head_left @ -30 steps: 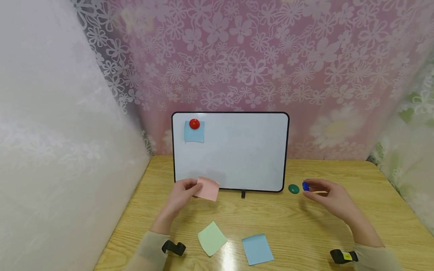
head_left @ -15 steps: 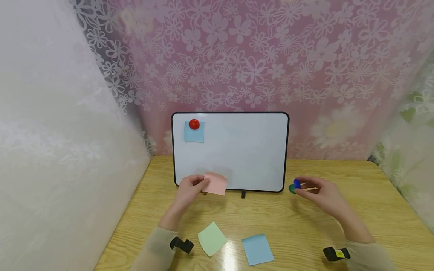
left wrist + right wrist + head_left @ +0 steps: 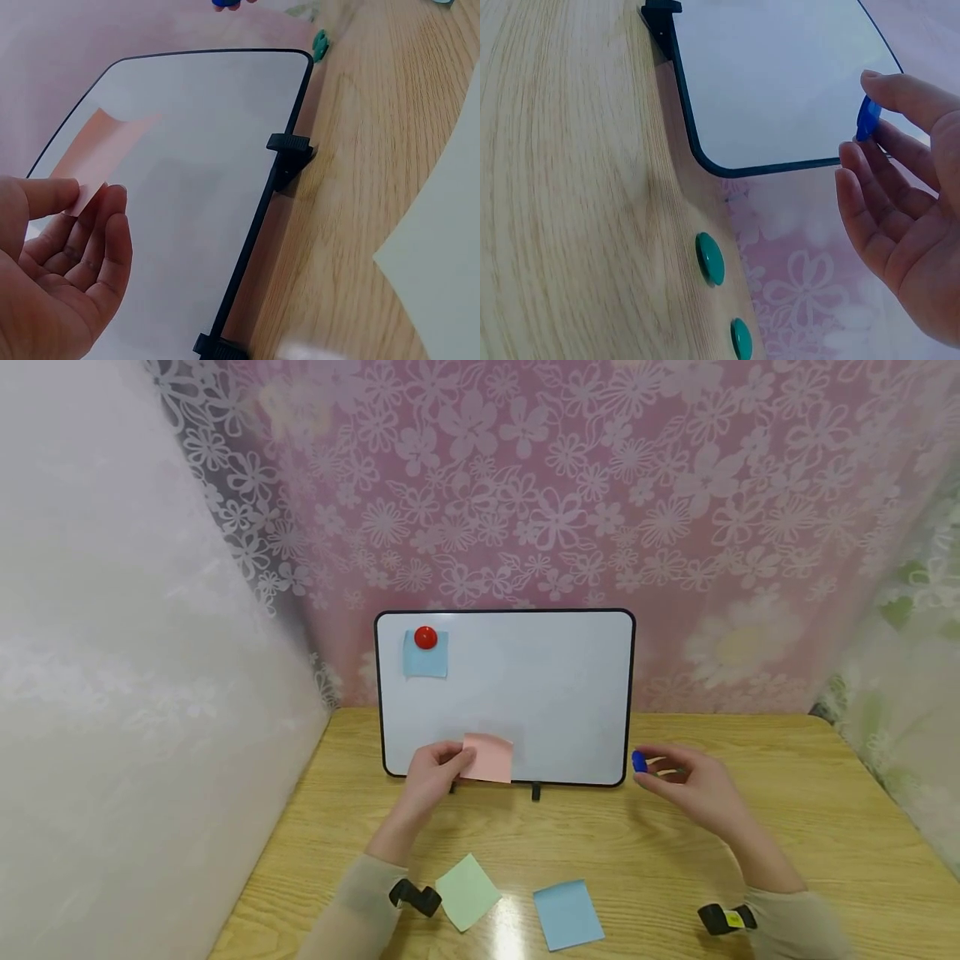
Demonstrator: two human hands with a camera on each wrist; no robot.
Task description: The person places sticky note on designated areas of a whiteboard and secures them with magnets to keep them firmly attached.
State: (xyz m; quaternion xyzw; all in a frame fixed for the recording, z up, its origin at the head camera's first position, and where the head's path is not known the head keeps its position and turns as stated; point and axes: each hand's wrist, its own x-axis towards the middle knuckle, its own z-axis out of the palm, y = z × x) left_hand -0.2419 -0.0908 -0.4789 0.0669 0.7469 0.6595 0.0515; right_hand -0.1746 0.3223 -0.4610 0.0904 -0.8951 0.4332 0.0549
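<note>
My left hand (image 3: pixel 432 777) pinches a pink sticky note (image 3: pixel 489 758) by its left edge, between thumb and fingers. In the head view the note overlaps the lower part of the whiteboard (image 3: pixel 555 685). Off the board's lower right corner, my right hand (image 3: pixel 693 785) holds a round blue magnet (image 3: pixel 639 762) between thumb and fingertips; the right wrist view shows the magnet (image 3: pixel 868 118) edge-on. A red magnet (image 3: pixel 425 637) sits over a blue sticky note (image 3: pixel 425 662) at the board's upper left.
Two green magnets (image 3: pixel 710 259) lie on the wooden table (image 3: pixel 825 802) beyond the board's right end. Nearer me are a green sticky note (image 3: pixel 468 893) and a second blue sticky note (image 3: pixel 568 915). Black feet (image 3: pixel 536 792) support the board. A flowered curtain (image 3: pixel 525 485) hangs behind.
The pink note has moved right and up with my left hand, across the board's lower edge. My right hand has carried the blue magnet left, toward the board.
</note>
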